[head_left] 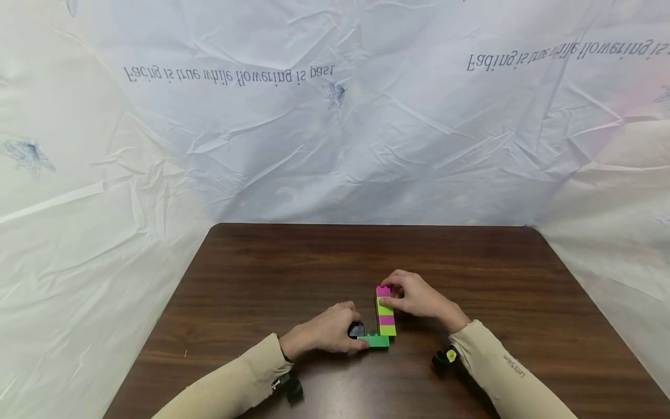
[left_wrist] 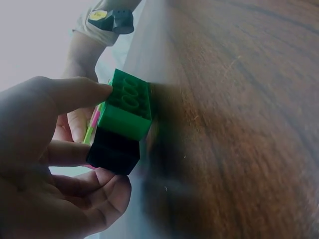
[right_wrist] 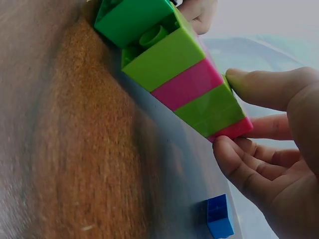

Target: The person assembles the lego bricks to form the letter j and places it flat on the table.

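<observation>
My left hand point(head_left: 327, 330) grips a green toy building brick point(head_left: 378, 342) joined to a black brick point(left_wrist: 113, 152), with the thumb on the green one and fingers round the black one. The green brick's hollow underside with its tubes faces the left wrist camera. My right hand point(head_left: 419, 295) pinches a stick of several stacked lime and pink bricks point(head_left: 386, 319) by its far pink end. Its near lime brick point(right_wrist: 164, 52), hollow side showing, lies right at the green brick in the right wrist view.
A blue brick point(right_wrist: 218, 216) stands on the dark wooden table point(head_left: 272, 262) beyond my right hand in the right wrist view. Printed white sheeting point(head_left: 314, 145) hangs behind the table and along both sides. Each wrist carries a small black camera point(head_left: 444, 359).
</observation>
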The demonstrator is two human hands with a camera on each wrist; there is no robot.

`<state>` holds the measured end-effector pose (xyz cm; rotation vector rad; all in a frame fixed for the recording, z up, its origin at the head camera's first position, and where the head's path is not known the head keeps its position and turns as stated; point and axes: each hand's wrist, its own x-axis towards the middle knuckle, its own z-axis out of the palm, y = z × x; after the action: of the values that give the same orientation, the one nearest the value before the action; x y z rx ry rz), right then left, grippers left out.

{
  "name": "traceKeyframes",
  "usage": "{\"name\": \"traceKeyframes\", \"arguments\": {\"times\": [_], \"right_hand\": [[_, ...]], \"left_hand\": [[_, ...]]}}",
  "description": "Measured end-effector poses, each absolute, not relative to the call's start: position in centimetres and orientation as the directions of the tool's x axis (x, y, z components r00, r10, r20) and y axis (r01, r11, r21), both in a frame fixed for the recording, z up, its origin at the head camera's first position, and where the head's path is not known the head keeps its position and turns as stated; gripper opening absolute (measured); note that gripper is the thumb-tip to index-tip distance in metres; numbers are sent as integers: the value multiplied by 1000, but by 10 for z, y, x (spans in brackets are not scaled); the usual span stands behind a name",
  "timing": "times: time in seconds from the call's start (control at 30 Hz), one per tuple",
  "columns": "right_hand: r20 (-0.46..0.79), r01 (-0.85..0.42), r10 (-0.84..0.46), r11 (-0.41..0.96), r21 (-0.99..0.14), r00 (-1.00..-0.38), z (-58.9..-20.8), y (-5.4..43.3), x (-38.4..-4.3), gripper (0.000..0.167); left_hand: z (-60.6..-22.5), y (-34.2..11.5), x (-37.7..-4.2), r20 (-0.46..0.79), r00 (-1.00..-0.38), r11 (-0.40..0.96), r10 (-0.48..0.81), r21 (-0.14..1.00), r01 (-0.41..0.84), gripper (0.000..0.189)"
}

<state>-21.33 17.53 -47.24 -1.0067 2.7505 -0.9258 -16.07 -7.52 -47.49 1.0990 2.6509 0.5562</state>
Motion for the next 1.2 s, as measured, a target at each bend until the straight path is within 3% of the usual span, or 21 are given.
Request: {"name": "traceKeyframes", "arguments": {"times": [0.47, 1.2], "right_hand": [[48, -569, -663, 602, -560, -747, -475, 174, -210, 38], [61, -602, -688, 585, -543, -723, -482, 173, -200, 39]], "left_hand": [[-476, -75, -156, -69, -657, 609, 751, 456, 649, 39], [-477, -77, -144, -108, -663, 630, 740, 455, 629, 41]]}}
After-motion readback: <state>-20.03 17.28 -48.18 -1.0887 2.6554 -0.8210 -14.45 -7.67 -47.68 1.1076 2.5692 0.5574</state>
